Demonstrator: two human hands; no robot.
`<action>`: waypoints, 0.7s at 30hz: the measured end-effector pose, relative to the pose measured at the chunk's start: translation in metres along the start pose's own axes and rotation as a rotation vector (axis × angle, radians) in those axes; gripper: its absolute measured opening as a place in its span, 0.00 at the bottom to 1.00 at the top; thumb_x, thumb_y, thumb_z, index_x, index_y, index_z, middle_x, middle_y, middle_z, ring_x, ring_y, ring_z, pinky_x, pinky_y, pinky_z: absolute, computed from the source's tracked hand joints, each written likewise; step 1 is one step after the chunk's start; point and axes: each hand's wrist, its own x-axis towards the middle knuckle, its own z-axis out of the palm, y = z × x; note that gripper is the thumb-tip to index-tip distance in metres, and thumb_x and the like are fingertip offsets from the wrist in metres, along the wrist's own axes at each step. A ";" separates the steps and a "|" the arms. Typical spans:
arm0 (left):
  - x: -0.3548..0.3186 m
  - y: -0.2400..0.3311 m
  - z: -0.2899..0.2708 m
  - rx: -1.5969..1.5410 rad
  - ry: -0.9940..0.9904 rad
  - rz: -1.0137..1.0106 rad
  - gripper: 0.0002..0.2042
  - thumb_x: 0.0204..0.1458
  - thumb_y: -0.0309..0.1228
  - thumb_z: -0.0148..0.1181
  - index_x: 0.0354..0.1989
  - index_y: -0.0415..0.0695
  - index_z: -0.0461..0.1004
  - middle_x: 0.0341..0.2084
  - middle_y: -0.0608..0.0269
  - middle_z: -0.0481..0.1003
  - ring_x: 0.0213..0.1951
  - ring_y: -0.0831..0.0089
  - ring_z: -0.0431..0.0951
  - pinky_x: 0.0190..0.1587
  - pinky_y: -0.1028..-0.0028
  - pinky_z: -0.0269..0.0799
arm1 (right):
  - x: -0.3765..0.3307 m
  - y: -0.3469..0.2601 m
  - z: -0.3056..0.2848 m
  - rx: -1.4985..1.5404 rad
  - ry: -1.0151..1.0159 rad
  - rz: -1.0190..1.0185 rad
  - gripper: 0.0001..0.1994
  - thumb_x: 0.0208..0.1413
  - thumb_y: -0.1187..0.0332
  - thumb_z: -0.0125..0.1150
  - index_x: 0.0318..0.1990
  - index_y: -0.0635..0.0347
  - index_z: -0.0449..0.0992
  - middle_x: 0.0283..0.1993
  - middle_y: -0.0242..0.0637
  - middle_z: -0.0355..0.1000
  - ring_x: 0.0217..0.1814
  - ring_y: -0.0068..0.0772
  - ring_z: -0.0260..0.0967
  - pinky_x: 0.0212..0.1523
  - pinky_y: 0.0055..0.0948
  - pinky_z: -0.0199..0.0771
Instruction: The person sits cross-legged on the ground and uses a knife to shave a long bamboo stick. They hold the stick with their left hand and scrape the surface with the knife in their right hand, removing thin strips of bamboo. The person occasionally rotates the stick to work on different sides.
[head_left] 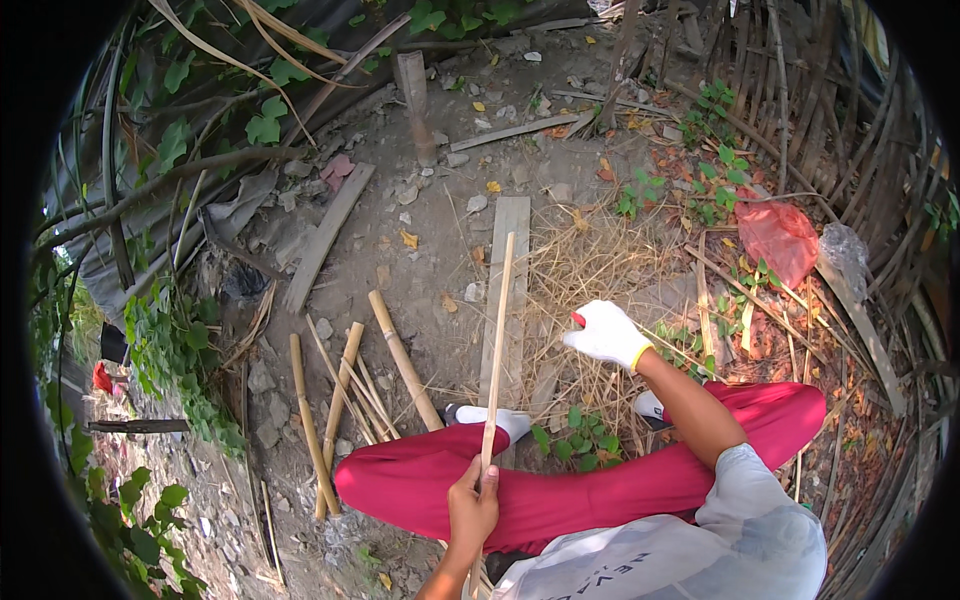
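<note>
Ground: bare grey-brown earth [450,260], strewn with small stones and yellow leaves, outdoors.
Bamboo strip: one, long, pale, split [500,340]; slanting up from the lap, its far end above the weathered plank; contact with the plank cannot be told.
Left hand: bare [472,508], fingers and thumb closed round the strip's lower part, beside the left thigh.
Right hand: white-gloved [607,332], curled shut on a red object [578,320], of which only a small end shows; well apart from the strip.
Weathered plank: grey, flat on the ground [512,212], between the feet.
Trousers: dark red [590,490], knees spread wide.
Bamboo poles: several [400,350], lying by the left knee.
Dry straw: loose litter [570,260], right of the plank.
Board: narrow, grey [330,238], farther left.
Wooden stake: upright [416,110], beyond the plank.
Plastic bag: red, crumpled [775,240], near the stick fence [800,110] at right.
</note>
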 end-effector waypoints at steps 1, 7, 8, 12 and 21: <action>0.011 0.004 0.010 -0.070 -0.023 -0.012 0.17 0.68 0.35 0.56 0.57 0.36 0.77 0.16 0.64 0.66 0.19 0.83 0.63 0.21 0.73 0.60 | -0.008 -0.016 0.008 -0.047 0.053 -0.047 0.18 0.51 0.54 0.60 0.25 0.61 0.79 0.27 0.55 0.76 0.33 0.59 0.77 0.39 0.50 0.77; 0.044 0.029 0.044 -0.257 -0.055 -0.051 0.15 0.70 0.34 0.53 0.57 0.40 0.78 0.17 0.72 0.66 0.20 0.84 0.63 0.22 0.76 0.60 | -0.030 -0.045 0.041 -0.124 0.010 -0.157 0.11 0.49 0.59 0.59 0.24 0.56 0.79 0.25 0.50 0.76 0.31 0.59 0.76 0.34 0.52 0.77; 0.046 0.031 0.047 -0.233 -0.047 -0.023 0.15 0.70 0.34 0.53 0.57 0.40 0.78 0.17 0.72 0.66 0.20 0.84 0.63 0.23 0.76 0.60 | -0.029 -0.044 0.046 -0.117 0.015 -0.161 0.11 0.48 0.59 0.59 0.24 0.56 0.80 0.25 0.50 0.76 0.31 0.59 0.76 0.34 0.52 0.77; 0.049 0.034 0.053 -0.128 -0.063 0.036 0.15 0.69 0.34 0.52 0.56 0.39 0.77 0.15 0.65 0.67 0.20 0.80 0.65 0.24 0.71 0.64 | -0.026 -0.045 0.045 -0.167 -0.012 -0.080 0.11 0.48 0.61 0.59 0.23 0.57 0.81 0.25 0.51 0.76 0.31 0.58 0.77 0.34 0.51 0.78; 0.030 0.019 0.052 0.047 -0.191 0.109 0.16 0.70 0.35 0.49 0.45 0.35 0.78 0.16 0.68 0.65 0.21 0.81 0.65 0.25 0.72 0.63 | 0.003 -0.008 0.042 -0.227 0.010 0.106 0.14 0.51 0.63 0.61 0.34 0.65 0.85 0.34 0.55 0.81 0.40 0.53 0.82 0.42 0.45 0.82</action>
